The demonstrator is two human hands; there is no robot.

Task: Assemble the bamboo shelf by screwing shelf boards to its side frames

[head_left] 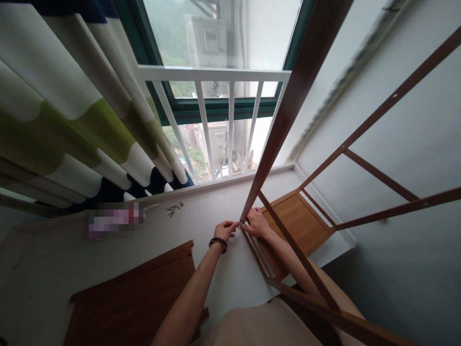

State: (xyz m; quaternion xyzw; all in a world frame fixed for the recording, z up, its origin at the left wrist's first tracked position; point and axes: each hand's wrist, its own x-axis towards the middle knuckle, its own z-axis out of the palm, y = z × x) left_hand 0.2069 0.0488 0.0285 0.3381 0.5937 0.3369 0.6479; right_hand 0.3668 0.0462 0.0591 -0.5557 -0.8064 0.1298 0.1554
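A brown wooden rack frame (281,125) stands tilted in view, its long post running down to my hands. My left hand (226,230), with a dark bead bracelet at the wrist, pinches at the lower end of that post; whatever is between the fingertips is too small to make out. On the other side of the post, my right hand (257,222) is closed around the frame near the same joint, its thumb close to my left fingertips. Beside my right forearm, a wooden shelf panel (298,218) sits within the frame at its lower level.
Several small dark screws or bolts (175,209) lie on the white ledge (212,206). A blurred pink-and-white item (113,221) rests further left. Another wooden panel (140,293) lies at lower left. Behind are a white railing (216,74), a window and a striped curtain (72,105).
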